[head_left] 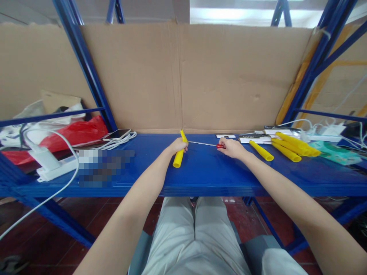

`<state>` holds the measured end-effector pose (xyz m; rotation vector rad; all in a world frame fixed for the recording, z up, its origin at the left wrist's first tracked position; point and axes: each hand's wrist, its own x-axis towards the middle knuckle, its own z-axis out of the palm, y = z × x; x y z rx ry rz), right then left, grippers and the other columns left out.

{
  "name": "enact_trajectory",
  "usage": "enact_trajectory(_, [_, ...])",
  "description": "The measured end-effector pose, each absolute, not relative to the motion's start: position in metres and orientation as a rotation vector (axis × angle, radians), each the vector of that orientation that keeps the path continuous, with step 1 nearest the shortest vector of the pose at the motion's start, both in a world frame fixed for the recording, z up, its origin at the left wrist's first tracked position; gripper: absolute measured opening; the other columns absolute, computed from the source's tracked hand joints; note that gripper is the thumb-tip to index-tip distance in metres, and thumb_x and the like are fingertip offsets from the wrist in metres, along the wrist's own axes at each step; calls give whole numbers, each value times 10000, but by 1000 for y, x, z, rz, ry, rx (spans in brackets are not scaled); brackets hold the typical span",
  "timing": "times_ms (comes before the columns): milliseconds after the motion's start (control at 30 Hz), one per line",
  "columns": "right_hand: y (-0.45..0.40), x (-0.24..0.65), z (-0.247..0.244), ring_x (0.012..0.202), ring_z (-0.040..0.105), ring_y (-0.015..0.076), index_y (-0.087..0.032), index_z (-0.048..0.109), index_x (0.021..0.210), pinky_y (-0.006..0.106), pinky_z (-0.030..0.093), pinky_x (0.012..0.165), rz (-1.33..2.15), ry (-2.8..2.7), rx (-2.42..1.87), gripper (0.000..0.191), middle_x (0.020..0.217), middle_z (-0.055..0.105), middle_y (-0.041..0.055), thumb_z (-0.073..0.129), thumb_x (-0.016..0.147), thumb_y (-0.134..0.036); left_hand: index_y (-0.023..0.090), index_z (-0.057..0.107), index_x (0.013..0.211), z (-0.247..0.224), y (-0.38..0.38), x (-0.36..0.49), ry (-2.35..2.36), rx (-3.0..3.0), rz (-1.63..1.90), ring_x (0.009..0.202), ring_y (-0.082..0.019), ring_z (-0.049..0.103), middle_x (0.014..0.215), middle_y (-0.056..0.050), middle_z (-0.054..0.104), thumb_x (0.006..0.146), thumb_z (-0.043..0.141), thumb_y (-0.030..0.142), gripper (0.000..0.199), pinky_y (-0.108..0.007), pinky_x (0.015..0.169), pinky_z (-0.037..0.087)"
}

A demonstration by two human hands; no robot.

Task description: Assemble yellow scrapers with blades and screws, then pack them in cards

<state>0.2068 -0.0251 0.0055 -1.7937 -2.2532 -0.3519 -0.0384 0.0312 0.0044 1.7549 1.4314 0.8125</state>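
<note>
My left hand is wrapped round a yellow tapered tube above the blue tabletop. The wide end of the tube points toward me and its narrow end away. In my right hand is a screwdriver with a red handle, closed in the fingers. Its thin metal shaft runs left, and the tip reaches the tube beside my left hand; whether it enters the tube I cannot tell. Right of my right hand lies a single yellow tube.
Several more yellow tubes lie in a pile at the right, near a teal plastic packet and flat white packages. At the left are a white power strip, coiled white cable and a red bag. Cardboard stands behind.
</note>
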Motion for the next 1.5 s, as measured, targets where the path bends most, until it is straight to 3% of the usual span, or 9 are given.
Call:
enact_trajectory(333, [-24,209,7,927,630,212,-215,624,971,278,426,701,-308,-2318,-1771,197,1033,689,75,477,877,-306,140,509,619,4,30,-39,1423,1761,821,428,-97,516,509,0,552,683,469,-12,169,-218,516,437])
enact_trajectory(533, [-19,212,3,837,637,205,-218,549,987,265,413,648,-290,-2247,-1758,197,930,697,57,580,813,-305,137,531,668,5,31,-40,1418,1749,814,443,-105,530,521,5,566,658,490,-12,155,-224,528,447])
enact_trajectory(733, [-22,211,4,785,634,202,-230,529,938,260,367,578,-389,-2233,-1798,141,863,693,44,553,827,-313,143,506,620,4,32,-39,1402,1757,796,432,-94,519,527,-1,574,645,495,-18,163,-212,501,428])
enact_trajectory(1233, [-19,214,3,813,632,199,-201,583,902,270,410,656,-280,-2300,-1746,142,905,692,76,530,846,-320,143,507,596,2,34,-40,1403,1759,805,443,-104,533,531,-7,578,645,508,-8,158,-228,521,449])
enact_trajectory(1500, [-26,213,7,807,632,203,-220,562,911,269,384,616,-393,-2264,-1758,110,918,696,53,548,833,-296,145,502,597,6,31,-41,1389,1749,785,441,-97,524,534,-3,576,633,517,-19,169,-224,511,443])
